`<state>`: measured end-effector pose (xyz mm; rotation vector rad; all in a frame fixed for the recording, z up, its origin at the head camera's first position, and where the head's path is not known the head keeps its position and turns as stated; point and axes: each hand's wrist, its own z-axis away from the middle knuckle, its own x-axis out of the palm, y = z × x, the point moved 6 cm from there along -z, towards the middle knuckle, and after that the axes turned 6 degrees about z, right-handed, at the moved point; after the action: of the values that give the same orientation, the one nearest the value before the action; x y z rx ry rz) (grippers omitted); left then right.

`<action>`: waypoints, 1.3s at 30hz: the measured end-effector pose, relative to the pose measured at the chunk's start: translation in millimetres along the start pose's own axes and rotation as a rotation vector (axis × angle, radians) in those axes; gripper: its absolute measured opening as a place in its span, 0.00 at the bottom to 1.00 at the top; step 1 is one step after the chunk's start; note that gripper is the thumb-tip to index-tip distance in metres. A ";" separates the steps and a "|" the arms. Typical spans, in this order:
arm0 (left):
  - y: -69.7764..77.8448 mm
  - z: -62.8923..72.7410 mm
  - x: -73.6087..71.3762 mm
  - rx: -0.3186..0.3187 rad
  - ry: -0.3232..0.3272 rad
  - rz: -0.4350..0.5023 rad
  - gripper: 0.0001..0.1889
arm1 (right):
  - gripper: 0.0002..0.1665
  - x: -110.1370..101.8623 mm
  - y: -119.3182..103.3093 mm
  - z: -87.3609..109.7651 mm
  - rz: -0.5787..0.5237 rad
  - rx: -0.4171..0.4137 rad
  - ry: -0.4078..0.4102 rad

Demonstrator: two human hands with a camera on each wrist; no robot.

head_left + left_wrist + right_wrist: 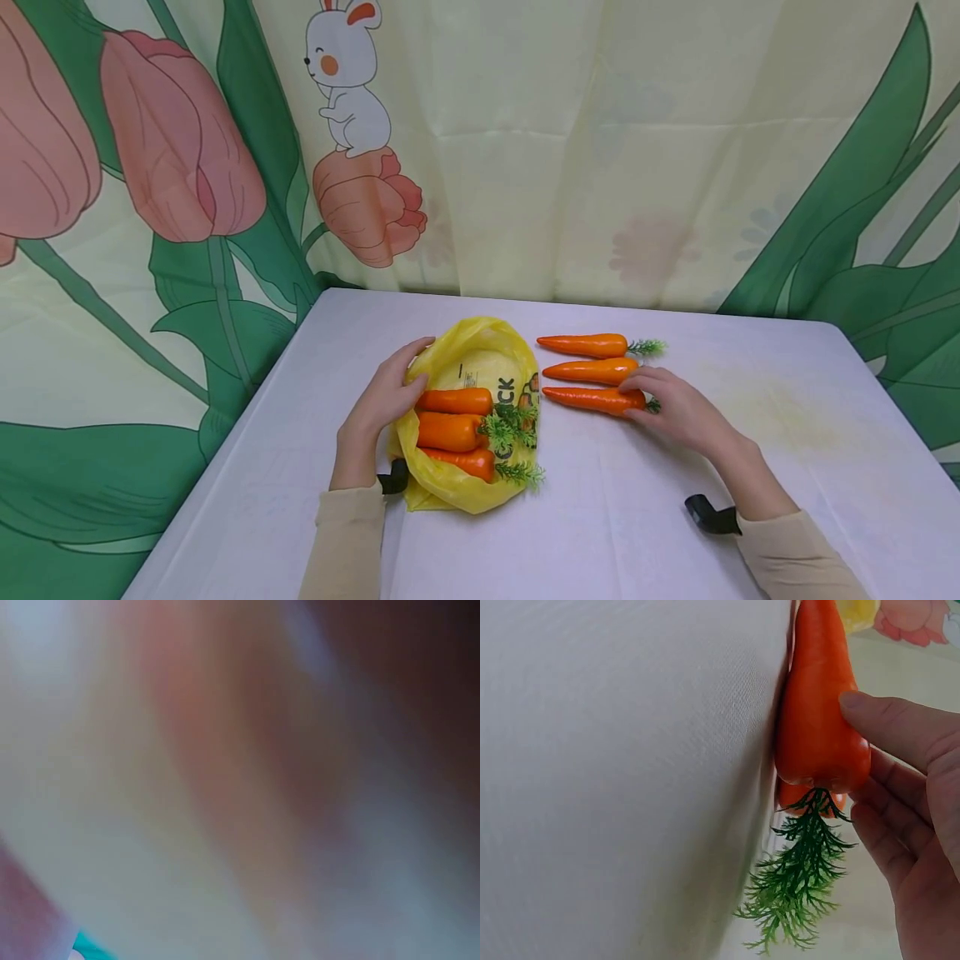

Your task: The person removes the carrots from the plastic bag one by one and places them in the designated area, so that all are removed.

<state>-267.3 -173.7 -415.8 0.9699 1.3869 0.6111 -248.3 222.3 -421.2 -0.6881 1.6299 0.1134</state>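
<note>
In the head view, a yellow plastic bag (474, 498) lies with its mouth spread wide. Inside it are three orange carrots (448, 432) with green leafy tops. My left hand (381, 398) holds the left rim of this bag, thumb toward the opening. To the right, three more carrots lie side by side: a far carrot (585, 345), a middle carrot (588, 370) and a near carrot (592, 399). My right hand (678, 412) pinches the near carrot at its leafy end. The right wrist view shows the thumb on that carrot (817, 712), other fingers partly behind it. The left wrist view is blurred.
A white cloth covers the table (600, 533). Behind it hangs a curtain (517, 167) printed with tulips and a rabbit. Black wrist cameras are strapped on at both sleeves, the right camera (711, 515) just above the tabletop.
</note>
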 end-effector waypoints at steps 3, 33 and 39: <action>-0.2 -0.1 0.3 -0.004 -0.001 0.004 0.30 | 0.15 -0.2 -0.5 -0.1 0.008 0.000 0.004; 0.3 -0.7 -0.1 0.009 -0.004 -0.002 0.29 | 0.17 2.7 -2.4 1.9 0.021 0.008 0.053; 0.6 -0.4 -0.7 0.008 -0.002 -0.002 0.30 | 0.17 1.6 -1.1 1.4 0.017 0.016 0.056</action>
<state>-267.7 -173.9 -414.9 0.9758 1.3891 0.6033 -246.6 221.5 -422.6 -0.6702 1.6884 0.0938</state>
